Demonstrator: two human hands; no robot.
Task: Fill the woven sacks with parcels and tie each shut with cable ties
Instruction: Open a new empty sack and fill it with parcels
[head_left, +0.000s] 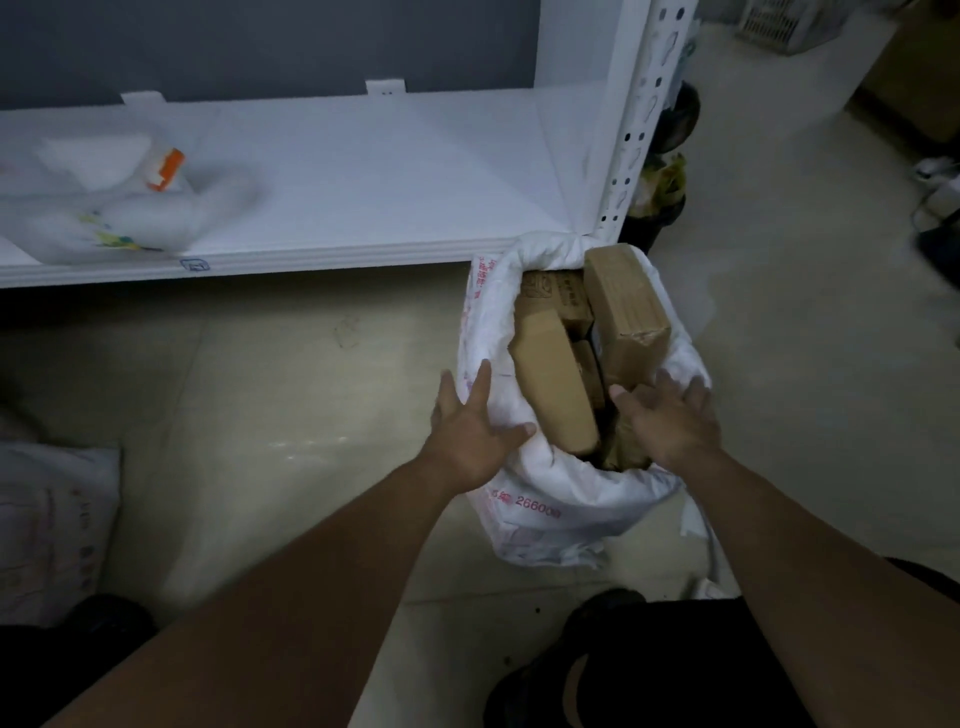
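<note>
Motion blur is smearing the white plastic bags (119, 202) on the shelf (363, 171); a second sack (49, 525) is running off the left edge, its print unreadable.

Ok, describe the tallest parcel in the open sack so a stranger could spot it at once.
Find the white shelf; at its right corner post stands an open white woven sack on the floor. Among the brown parcels in it, take the cardboard box on the right side: it alone sticks up above the sack's rim.

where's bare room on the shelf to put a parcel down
The shelf lies bare from the white plastic bags at its left across to the upright post. The sack mouth is crowded with cardboard parcels.
</note>
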